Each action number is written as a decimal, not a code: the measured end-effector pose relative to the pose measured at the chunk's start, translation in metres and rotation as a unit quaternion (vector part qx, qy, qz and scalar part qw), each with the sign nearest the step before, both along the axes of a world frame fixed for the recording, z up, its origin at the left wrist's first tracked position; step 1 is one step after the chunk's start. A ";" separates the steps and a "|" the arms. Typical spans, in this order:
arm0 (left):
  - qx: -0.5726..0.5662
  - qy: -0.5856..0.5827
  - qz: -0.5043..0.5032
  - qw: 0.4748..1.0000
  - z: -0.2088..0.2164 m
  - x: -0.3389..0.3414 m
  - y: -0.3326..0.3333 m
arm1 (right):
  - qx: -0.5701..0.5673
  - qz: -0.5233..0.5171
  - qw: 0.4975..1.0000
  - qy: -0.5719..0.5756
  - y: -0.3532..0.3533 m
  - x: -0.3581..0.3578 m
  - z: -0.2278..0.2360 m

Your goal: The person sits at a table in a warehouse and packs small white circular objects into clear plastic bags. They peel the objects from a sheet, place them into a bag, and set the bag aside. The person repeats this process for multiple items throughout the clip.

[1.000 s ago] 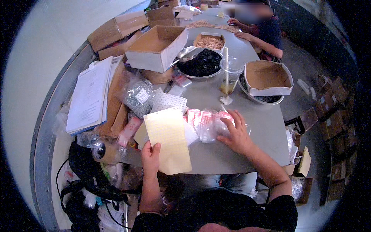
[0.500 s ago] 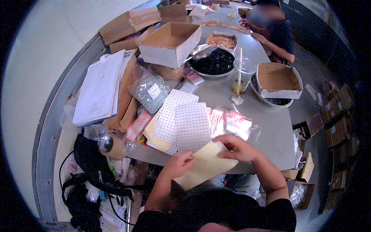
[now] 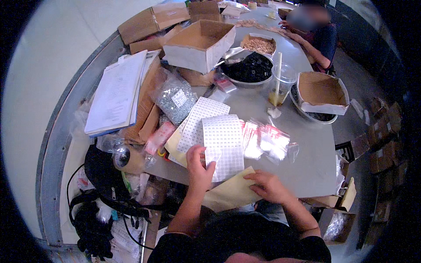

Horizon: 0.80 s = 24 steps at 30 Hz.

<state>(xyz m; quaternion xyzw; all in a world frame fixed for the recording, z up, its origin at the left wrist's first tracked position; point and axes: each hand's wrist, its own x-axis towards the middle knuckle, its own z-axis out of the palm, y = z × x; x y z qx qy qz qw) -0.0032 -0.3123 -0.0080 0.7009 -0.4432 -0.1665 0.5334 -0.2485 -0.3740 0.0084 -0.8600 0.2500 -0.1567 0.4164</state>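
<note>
My left hand [image 3: 200, 171] is at the left edge of a white sheet of small printed labels [image 3: 224, 144], thumb over its near corner; the sheet bows upward. My right hand [image 3: 269, 186] pinches the upper right edge of a pale yellow paper sheet [image 3: 230, 190] at the table's near edge. More label sheets [image 3: 202, 127] lie beneath and to the left, overlapping another yellowish sheet. Right of the labels is a pile of small clear zip bags with red marks [image 3: 265, 140].
A bag of small metal parts [image 3: 177, 101], an open carton [image 3: 199, 46] and a stack of papers [image 3: 116, 94] stand left. Beyond are a bowl of black parts [image 3: 247, 68], a plastic cup [image 3: 283, 81] and a box on a bowl [image 3: 322, 94]. A person [image 3: 313, 44] sits far right.
My left hand has left the yellow sheet and moved up to the label sheet, which now bows. My right hand has lowered slightly with the yellow sheet. The view has shifted a little.
</note>
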 end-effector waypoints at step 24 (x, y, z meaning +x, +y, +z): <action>0.141 -0.173 0.002 0.975 -0.006 0.174 -0.056 | -0.091 -0.031 0.995 -0.011 0.014 0.016 -0.024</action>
